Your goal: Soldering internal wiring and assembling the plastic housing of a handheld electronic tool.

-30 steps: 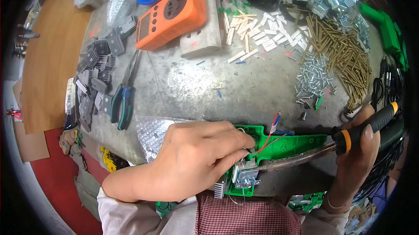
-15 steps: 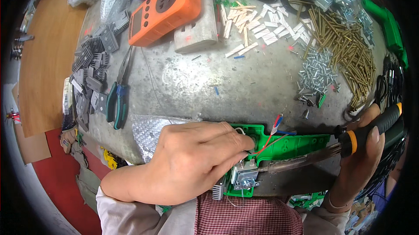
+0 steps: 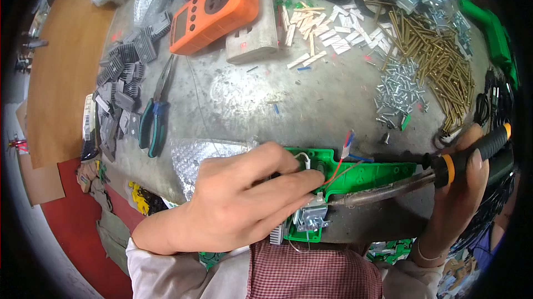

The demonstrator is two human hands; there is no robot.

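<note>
A green plastic housing (image 3: 383,176) lies open at the near table edge, its handle end toward the right. In its left end sit a metal-framed component (image 3: 312,217) and a grey finned heat sink (image 3: 276,234). My left hand (image 3: 244,196) reaches over that end with its fingers pinched together; what they hold is hidden. My right hand (image 3: 465,188) grips a soldering iron (image 3: 383,189) by its black and orange handle. The iron's tip is at the top of the metal component, close to my left fingertips. Red and blue wires (image 3: 346,146) stick up from the housing.
Pliers (image 3: 155,113) lie left beside a pile of heat sinks (image 3: 125,77). An orange meter (image 3: 214,13) leans at the back. To the right are white strips (image 3: 341,35), screws (image 3: 400,91) and brass-coloured rods (image 3: 438,66). Bubble wrap (image 3: 194,160) lies by my left hand.
The view has shifted slightly. The iron's tip stays at the component, and my left index finger looks more bent, showing more of the white wire beside it.
</note>
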